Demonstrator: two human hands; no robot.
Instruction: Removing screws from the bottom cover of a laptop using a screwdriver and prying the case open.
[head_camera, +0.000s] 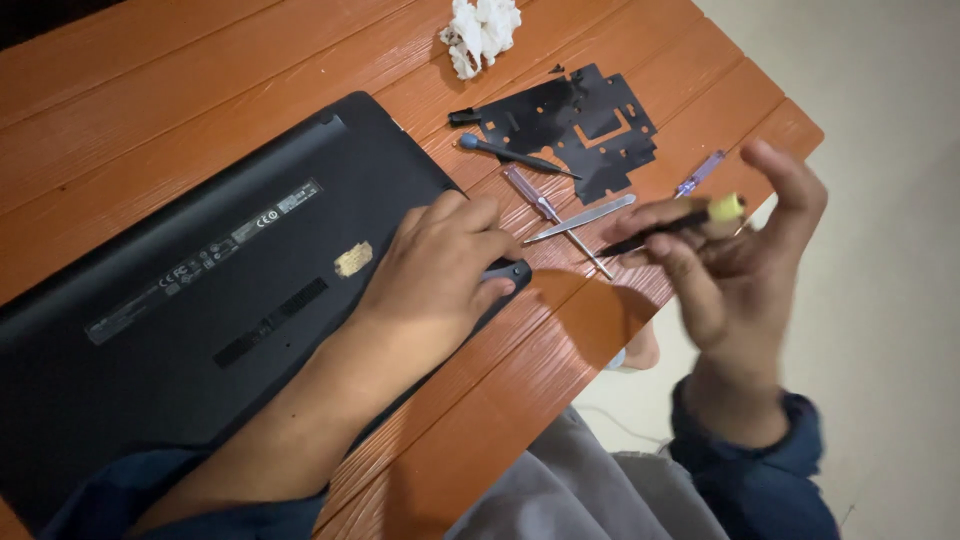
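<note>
On the orange, plank-grained wooden table (600, 390) lay a laptop (200, 290), turned bottom-up, its matte black plastic shell smooth apart from a few stickers and a narrow vent slot. The left hand (440, 265) rested palm-down on the laptop's corner at about 3 o'clock from its middle, fingers curled together and pressed over the rounded edge. At 3 o'clock from that hand the right hand (735, 255) hovered above the table edge, blurred, pinching a slim black screwdriver (680, 220) with a yellow cap between thumb and forefinger while the other fingers spread loosely. Just beside the left fingertips, toward 1 o'clock, lay flat steel tweezers (580, 218) crossing a screwdriver with a clear purple handle (545, 205). Farther toward 12 o'clock sat a thin black tool with a blue ball end (515, 153), touching a flat black sheet (585, 130) cut with many holes and notches. At the table's far edge lay a crumpled white tissue (480, 32), soft and lumpy.
</note>
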